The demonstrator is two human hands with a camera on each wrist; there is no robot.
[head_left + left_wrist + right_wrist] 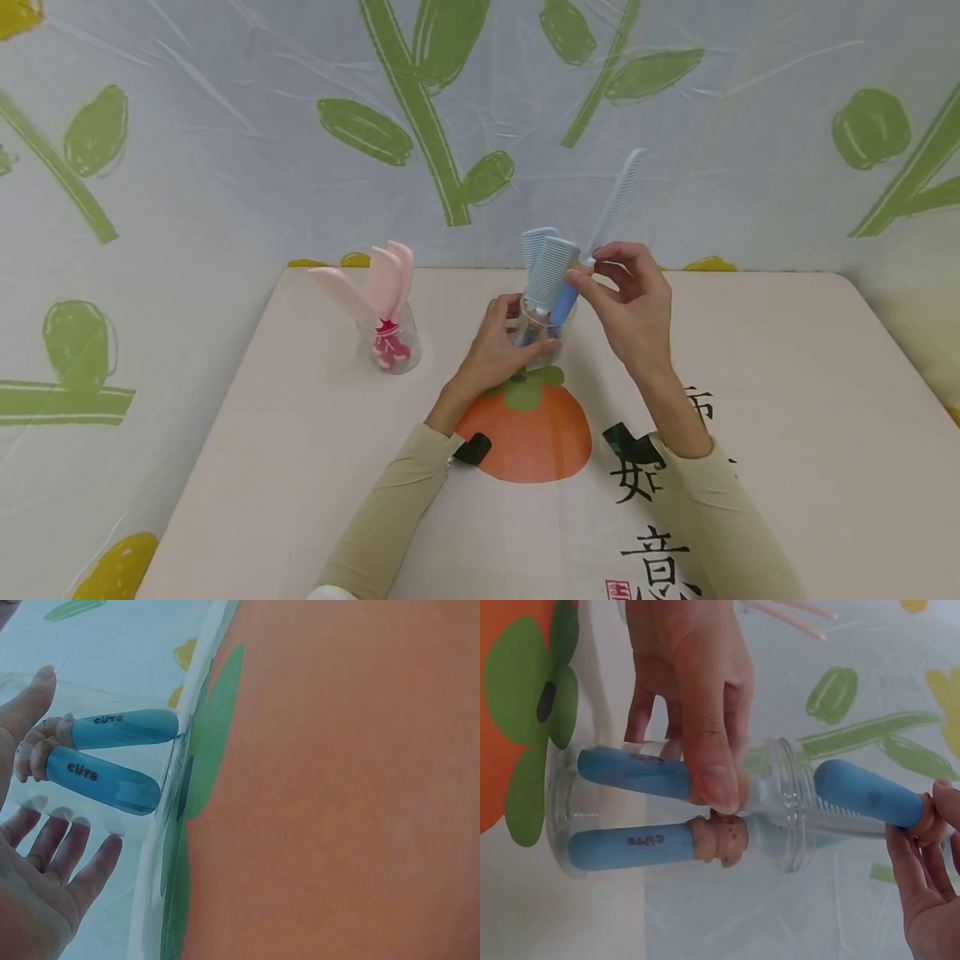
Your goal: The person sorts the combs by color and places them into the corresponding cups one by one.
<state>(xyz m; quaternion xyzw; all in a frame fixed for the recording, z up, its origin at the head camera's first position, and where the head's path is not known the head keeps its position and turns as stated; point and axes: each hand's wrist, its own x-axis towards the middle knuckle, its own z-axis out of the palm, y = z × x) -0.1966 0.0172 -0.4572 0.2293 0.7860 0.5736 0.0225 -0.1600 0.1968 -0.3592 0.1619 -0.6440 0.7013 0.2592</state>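
Note:
My left hand (495, 343) grips a clear glass jar (795, 859) around its side, with the thumb across the front. Inside the jar stand two light-blue combs (552, 271), teeth end up. Their blue handles (634, 847) show through the glass, each with a small brown figure at its top. At the jar's mouth, my right hand (636, 308) pinches a third light-blue comb (618, 198) near the brown figure on its handle. This comb tilts up to the right, and its blue handle end (862, 791) is beside the rim, outside the glass in the right wrist view.
Left of my hands, another glass jar (412, 340) with a dark pink ribbon (390, 346) holds several pink combs (384, 279). The pale table (300, 467) bears a printed orange fruit (532, 433) and black characters. A leaf-patterned sheet (247, 167) hangs behind its back edge.

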